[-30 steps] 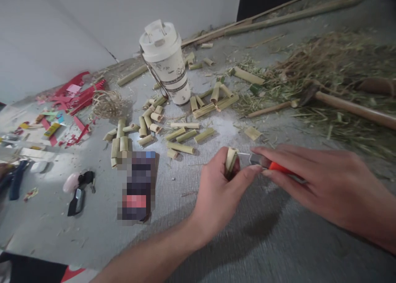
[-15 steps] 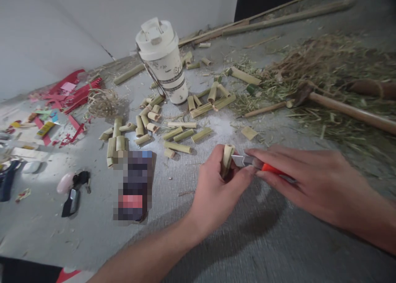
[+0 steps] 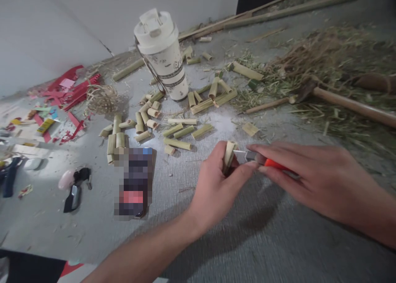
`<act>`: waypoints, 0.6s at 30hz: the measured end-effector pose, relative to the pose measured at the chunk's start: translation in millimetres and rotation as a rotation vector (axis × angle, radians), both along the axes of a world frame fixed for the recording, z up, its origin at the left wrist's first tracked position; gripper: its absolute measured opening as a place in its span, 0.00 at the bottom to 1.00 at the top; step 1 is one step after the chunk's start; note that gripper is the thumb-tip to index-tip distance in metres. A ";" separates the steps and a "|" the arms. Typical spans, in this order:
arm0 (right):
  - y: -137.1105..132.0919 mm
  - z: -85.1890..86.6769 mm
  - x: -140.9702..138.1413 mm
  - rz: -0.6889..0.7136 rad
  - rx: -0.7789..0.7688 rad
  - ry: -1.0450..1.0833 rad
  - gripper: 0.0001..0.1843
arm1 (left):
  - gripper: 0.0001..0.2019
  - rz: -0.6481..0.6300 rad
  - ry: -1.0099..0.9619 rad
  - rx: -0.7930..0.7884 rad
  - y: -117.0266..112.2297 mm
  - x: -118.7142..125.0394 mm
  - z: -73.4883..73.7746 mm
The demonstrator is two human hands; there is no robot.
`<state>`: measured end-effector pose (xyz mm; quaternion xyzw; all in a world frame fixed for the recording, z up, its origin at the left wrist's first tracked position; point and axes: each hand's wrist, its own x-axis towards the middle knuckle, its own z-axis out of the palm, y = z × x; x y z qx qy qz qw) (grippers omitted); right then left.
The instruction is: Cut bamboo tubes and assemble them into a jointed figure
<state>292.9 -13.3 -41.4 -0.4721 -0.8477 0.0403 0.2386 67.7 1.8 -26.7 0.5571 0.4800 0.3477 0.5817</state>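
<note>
A short piece of bamboo [image 3: 229, 156] stands nearly upright between the thumb and fingers of my left hand [image 3: 213, 188], its open end facing up. My right hand [image 3: 312, 180] is closed round a utility knife [image 3: 274, 162] with an orange-red handle. The knife's blade [image 3: 240, 153] points left and meets the side of the bamboo. My left thumb reaches across to the front of the knife. Beyond my hands lie several cut bamboo pieces [image 3: 177, 144], some whole tubes and some split.
A white lidded cup [image 3: 163, 56] stands at the back. A phone [image 3: 136, 184] and keys [image 3: 82, 175] lie to the left, near red paper scraps [image 3: 82, 93] and a woven ball [image 3: 102, 98]. On the right are a hammer [image 3: 355, 105] and plant shavings [image 3: 328, 56].
Both hands keep their hold on the bamboo and the knife, with the blade still against the piece. The view has shifted slightly; nothing on the table has visibly moved.
</note>
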 end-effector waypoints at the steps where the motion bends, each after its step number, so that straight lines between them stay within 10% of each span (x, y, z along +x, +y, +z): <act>1: 0.0 0.3 0.2 -0.006 0.007 -0.008 0.19 | 0.18 0.001 0.000 0.004 -0.1 0.2 -0.2; 18: 1.1 7.2 -4.9 -0.007 0.027 -0.038 0.17 | 0.22 0.059 0.043 -0.031 -1.0 1.8 4.3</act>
